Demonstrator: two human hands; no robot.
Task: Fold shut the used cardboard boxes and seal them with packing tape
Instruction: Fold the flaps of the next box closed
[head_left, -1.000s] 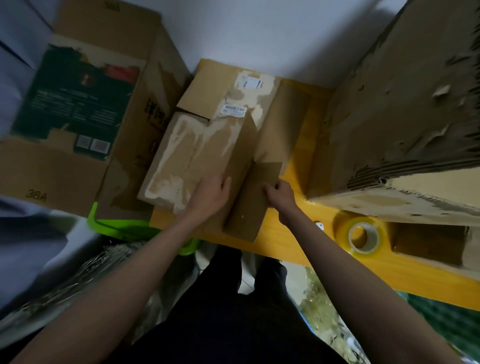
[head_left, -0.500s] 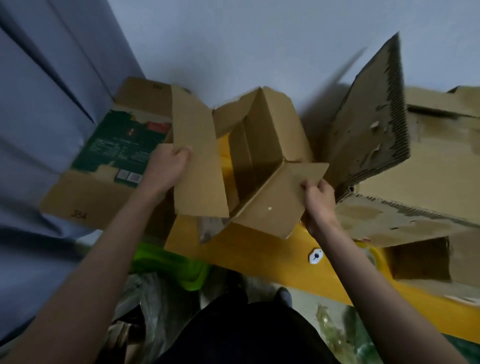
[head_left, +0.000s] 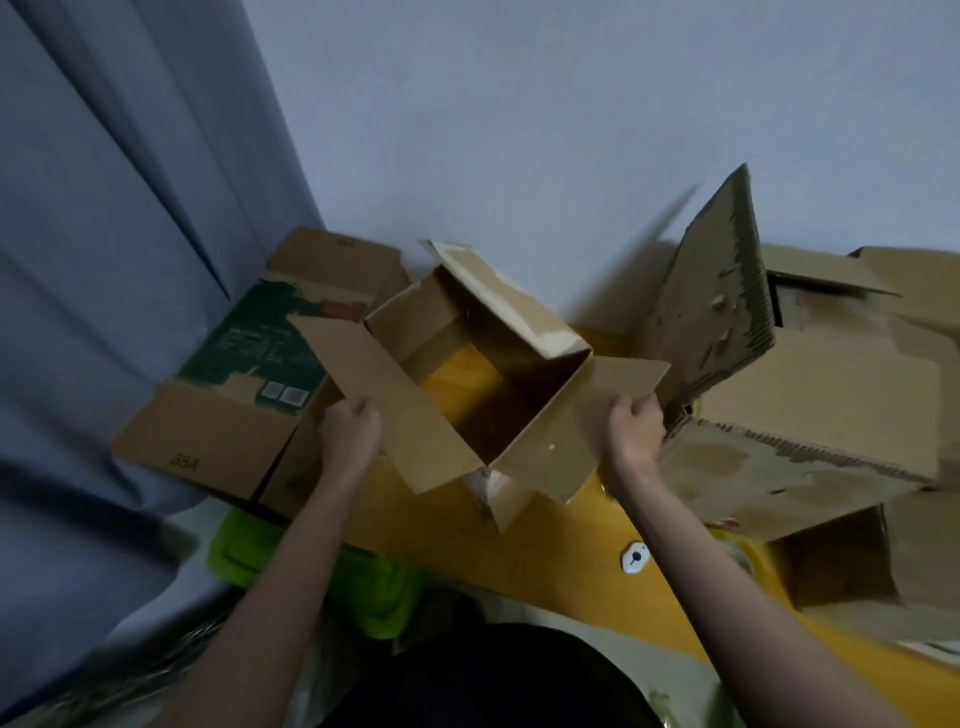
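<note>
A small brown cardboard box (head_left: 535, 447) stands opened out on the yellow table (head_left: 519, 551), its top and bottom both open so the tabletop shows through. My left hand (head_left: 350, 434) grips the edge of its long left flap (head_left: 384, 405). My right hand (head_left: 634, 431) grips the edge of the right flap (head_left: 623, 379). A far flap (head_left: 498, 301) with torn white patches stands up at the back. The packing tape is hidden from view.
A flattened box with green print (head_left: 244, 374) lies at the left against a blue curtain. A large torn cardboard box (head_left: 810, 395) fills the right side of the table. A small white round thing (head_left: 635, 557) sits near the table's front edge. A green plastic object (head_left: 311, 566) is below.
The flat box was lifted, opened into a tube and now stands squarer, with both flaps pulled wider apart. My view has tilted upward; the tape roll has dropped out of sight.
</note>
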